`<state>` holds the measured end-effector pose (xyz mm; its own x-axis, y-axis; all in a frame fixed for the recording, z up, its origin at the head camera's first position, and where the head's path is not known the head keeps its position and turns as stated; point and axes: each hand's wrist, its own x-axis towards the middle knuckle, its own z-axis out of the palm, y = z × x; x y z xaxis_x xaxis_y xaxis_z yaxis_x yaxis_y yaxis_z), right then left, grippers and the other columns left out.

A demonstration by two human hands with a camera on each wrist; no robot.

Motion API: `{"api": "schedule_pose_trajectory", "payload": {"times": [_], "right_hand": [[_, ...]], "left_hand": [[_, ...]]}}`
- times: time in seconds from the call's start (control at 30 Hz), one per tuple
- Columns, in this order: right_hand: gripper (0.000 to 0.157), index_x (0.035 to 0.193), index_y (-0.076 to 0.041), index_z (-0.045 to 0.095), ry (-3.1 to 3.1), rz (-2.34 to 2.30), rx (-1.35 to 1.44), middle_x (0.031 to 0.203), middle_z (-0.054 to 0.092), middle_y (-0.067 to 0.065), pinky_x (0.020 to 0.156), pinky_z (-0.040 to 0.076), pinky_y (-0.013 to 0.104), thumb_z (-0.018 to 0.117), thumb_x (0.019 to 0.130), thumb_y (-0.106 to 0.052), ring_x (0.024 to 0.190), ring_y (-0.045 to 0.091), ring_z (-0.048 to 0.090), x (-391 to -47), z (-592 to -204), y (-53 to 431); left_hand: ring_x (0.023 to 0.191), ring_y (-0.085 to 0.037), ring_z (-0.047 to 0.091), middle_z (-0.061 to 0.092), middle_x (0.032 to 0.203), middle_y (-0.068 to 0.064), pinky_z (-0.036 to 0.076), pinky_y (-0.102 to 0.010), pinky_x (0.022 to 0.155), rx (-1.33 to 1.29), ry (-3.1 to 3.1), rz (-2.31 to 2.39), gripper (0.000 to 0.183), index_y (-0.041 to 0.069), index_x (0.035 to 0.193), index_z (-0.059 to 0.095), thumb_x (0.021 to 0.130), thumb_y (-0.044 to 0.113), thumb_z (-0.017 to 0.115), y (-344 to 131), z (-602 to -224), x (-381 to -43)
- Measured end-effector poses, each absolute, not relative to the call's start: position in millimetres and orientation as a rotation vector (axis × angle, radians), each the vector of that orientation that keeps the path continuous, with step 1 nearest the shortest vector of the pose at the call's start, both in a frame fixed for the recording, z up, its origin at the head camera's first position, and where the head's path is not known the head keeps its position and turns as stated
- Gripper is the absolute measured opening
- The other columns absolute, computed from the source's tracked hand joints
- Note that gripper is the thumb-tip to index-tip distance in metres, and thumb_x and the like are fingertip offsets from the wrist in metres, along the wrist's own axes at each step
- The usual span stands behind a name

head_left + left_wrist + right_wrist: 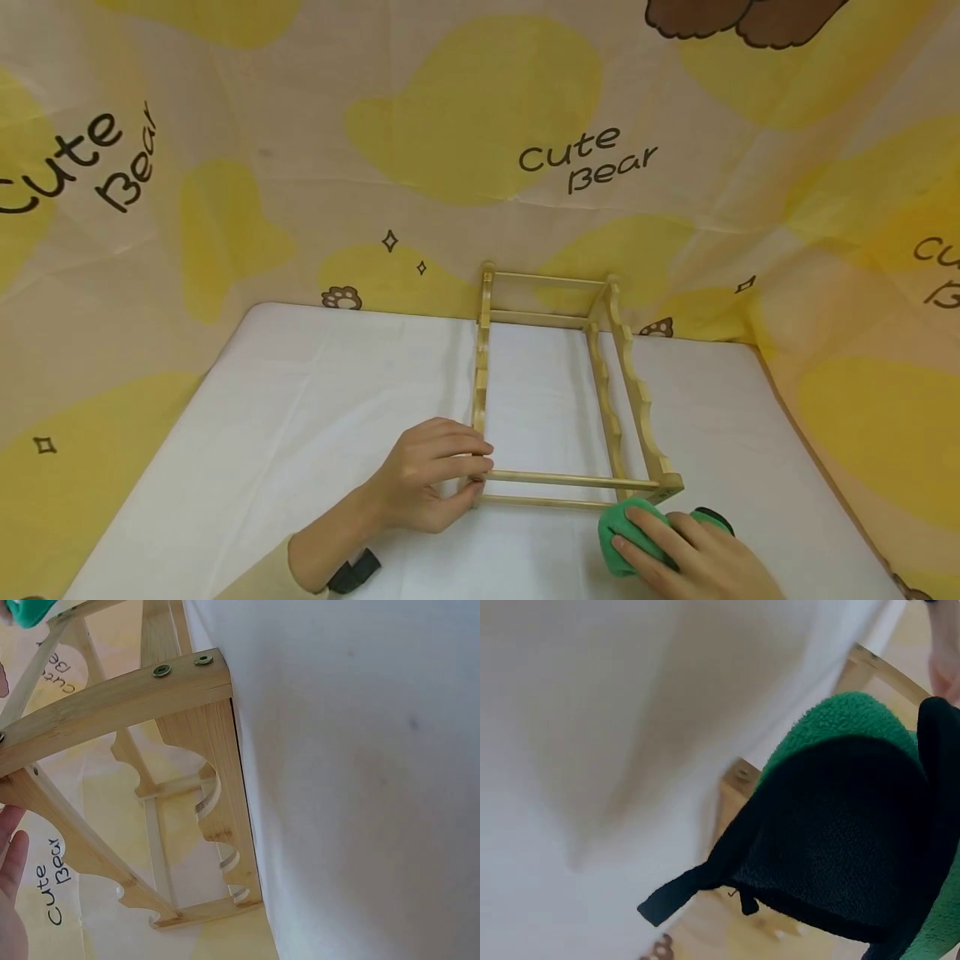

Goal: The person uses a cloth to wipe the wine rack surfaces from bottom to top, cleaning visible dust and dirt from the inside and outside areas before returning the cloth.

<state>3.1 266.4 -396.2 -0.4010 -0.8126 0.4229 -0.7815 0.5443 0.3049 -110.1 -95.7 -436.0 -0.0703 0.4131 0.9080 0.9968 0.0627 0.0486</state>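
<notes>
A light wooden rack with scalloped side rails lies lengthwise on the white surface. My left hand grips its near left corner, thumb below and fingers over the rail. In the left wrist view, fingertips lie against the scalloped rail, beside an end bar with metal screws. My right hand holds a bunched green cloth at the rack's near right corner. In the right wrist view the cloth shows a dark side and a black strap. It hides much of that corner.
White cloth covers the table. Yellow and beige fabric printed with "Cute Bear" hangs behind and at both sides, close to the rack's far end. A black band shows by the left wrist.
</notes>
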Motion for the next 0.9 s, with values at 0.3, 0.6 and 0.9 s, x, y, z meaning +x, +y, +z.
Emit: {"api": "schedule_pose_trajectory", "payload": {"times": [0.3,0.6,0.9], "right_hand": [[0.07,0.13,-0.019,0.068,-2.368,-0.167,1.382,0.134,0.065,0.008,0.059,0.049,0.02,0.04,0.1,-0.076,0.088,0.016,0.063,-4.5,-420.4,268.9],[0.078,0.124,-0.019,0.074,-2.329,-0.279,1.434,0.13,0.066,0.007,0.049,0.031,0.017,0.034,0.098,-0.081,0.087,0.017,0.059,-17.1,-439.4,268.2],[0.069,0.122,-0.019,0.076,-2.231,-0.349,1.497,0.127,0.064,0.009,0.055,0.048,0.019,0.028,0.107,-0.066,0.093,0.02,0.066,-29.8,-446.0,251.0]], "left_hand": [[0.089,-0.021,0.074,0.077,0.097,-0.006,0.062,-0.031,0.081,-1.442,-1.599,-0.978,0.014,0.007,0.096,0.078,0.089,0.009,0.065,-96.8,-437.6,-110.0],[0.089,-0.021,0.074,0.077,0.098,-0.007,0.062,-0.03,0.082,-1.442,-1.6,-0.985,0.015,0.007,0.097,0.078,0.089,0.009,0.065,-96.9,-438.2,-110.2],[0.09,-0.021,0.074,0.077,0.098,-0.007,0.062,-0.031,0.082,-1.44,-1.608,-0.982,0.015,0.007,0.097,0.078,0.09,0.009,0.065,-96.9,-437.6,-110.1]]}}
